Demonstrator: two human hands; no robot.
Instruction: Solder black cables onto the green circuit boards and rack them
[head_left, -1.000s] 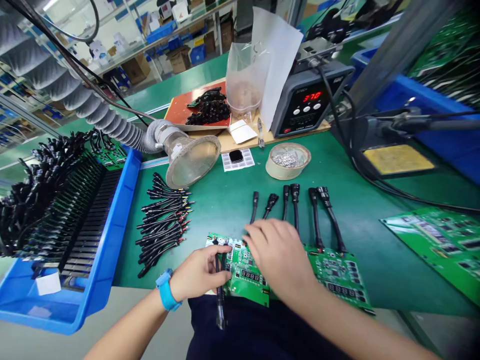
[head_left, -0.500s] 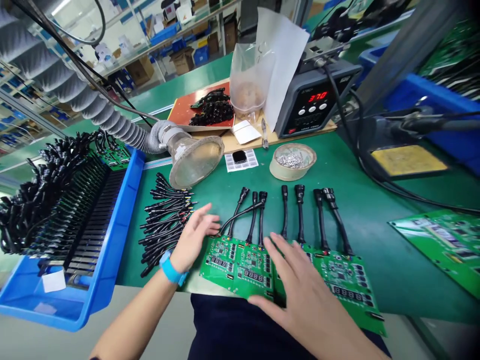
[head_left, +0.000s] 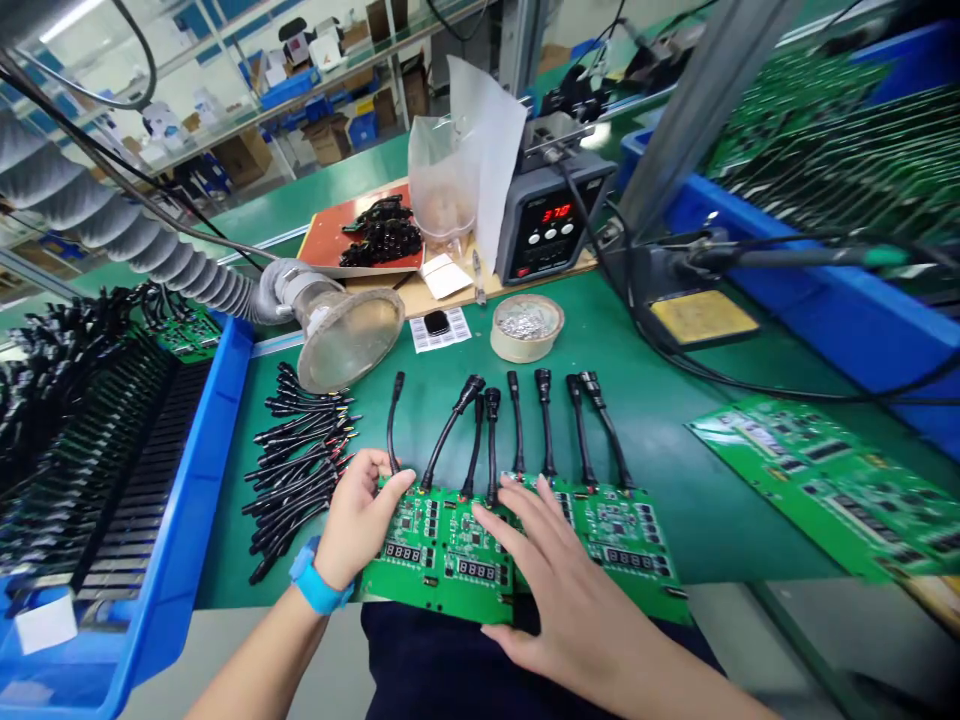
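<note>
At the far left a blue bin [head_left: 199,480] holds a dense row of dark boards and black cables, and above it a grey ribbed hose [head_left: 142,245] ends in a clear funnel hood [head_left: 349,335] that hangs low over the green table [head_left: 675,420]. Just to the right of the bin, a loose pile of black cables [head_left: 296,470] with small coloured tips lies on the table. Next comes the left hand [head_left: 360,520], with a blue wristband [head_left: 315,585]; its fingers are spread and rest on the left edge of the green circuit boards [head_left: 450,550], the thumb near one cable root. It does not clamp anything. The boards lie in a row at the near edge of the table, partly over the edge, and from their far side the black connector leads [head_left: 517,430] stand out across the table, side by side. The right hand [head_left: 547,570] lies flat and open on the middle of the boards, fingers apart, holding nothing. Behind the leads there are a roll of tape with metal bits inside [head_left: 527,327] and a soldering station [head_left: 551,225] that shows red digits. At the right, more green panels [head_left: 825,480] lie flat on the table, near a blue crate [head_left: 825,300].
</note>
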